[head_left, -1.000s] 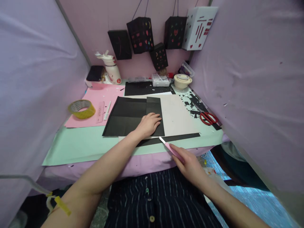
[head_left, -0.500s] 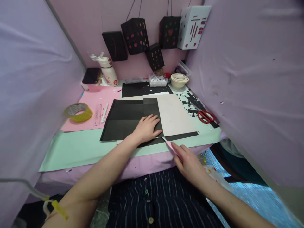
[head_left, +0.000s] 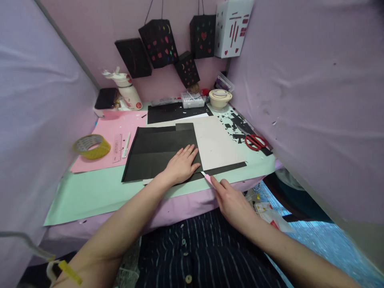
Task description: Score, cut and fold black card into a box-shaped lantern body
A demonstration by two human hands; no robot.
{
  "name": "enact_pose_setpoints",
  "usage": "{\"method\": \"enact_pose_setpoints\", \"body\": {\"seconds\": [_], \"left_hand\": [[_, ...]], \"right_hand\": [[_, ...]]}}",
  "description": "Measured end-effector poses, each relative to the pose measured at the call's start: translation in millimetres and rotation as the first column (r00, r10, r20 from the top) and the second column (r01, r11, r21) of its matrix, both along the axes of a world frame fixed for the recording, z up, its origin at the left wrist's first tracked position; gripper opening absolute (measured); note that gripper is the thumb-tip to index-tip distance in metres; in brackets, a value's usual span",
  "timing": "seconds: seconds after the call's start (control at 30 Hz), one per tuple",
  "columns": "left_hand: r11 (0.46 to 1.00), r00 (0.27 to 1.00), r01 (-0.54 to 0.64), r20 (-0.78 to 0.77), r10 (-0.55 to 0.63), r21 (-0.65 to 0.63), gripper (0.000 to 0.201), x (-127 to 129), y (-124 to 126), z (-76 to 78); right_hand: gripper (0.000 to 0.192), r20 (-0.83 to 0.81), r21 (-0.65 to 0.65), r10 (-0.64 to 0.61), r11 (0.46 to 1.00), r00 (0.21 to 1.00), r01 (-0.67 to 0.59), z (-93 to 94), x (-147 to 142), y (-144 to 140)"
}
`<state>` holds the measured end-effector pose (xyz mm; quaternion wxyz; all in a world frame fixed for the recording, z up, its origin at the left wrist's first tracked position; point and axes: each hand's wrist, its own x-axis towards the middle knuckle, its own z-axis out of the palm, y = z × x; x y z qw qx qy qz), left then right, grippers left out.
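Note:
Flat on the black folded paper [head_left: 153,150] lies my left hand [head_left: 181,165], fingers apart, pressing near the sheet's lower right corner. My right hand [head_left: 229,198] is closed around a pink craft knife [head_left: 209,180], whose blade tip points at that corner. Under the paper is a pale board [head_left: 217,146], reaching out to the right. A narrow black strip [head_left: 231,167] runs along the near edge of the board, partly covered by it.
Red-handled scissors [head_left: 256,142] lie at right beside black paper scraps. Left are a tape roll [head_left: 91,147], a clear ruler [head_left: 117,149] and a white pen [head_left: 126,145] on pink paper [head_left: 90,165]. A bottle [head_left: 129,94] and bowl [head_left: 220,100] stand behind. Decorated black boxes [head_left: 159,44] hang above.
The whole view has shifted slightly. My right hand has brought the knife blade a little closer to the paper's corner. My left hand stays pressed on the black paper.

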<state>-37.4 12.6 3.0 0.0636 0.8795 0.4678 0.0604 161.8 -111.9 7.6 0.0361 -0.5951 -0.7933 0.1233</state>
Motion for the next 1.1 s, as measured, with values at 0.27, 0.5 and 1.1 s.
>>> {"method": "enact_pose_setpoints", "body": {"seconds": [0.27,0.5,1.1], "left_hand": [[1.0,0.998,-0.007,0.07,0.006,0.027,0.067,-1.0,-0.2,-4.7],[1.0,0.999,-0.018,0.034,0.017,0.011,0.067,0.0,-1.1,-2.8],[0.998,0.989,0.061,-0.13,-0.063,-0.02,0.065,-5.6,3.3,2.9]], "right_hand": [[0.055,0.037,-0.015,-0.012,1.0,0.999,0.013,1.2,-1.1,0.5],[0.056,0.059,-0.022,-0.021,1.0,0.998,0.022,4.8,1.4,-0.9],[0.056,0.038,-0.022,0.032,0.999,0.999,-0.031,12.5,3.7,10.1]]}}
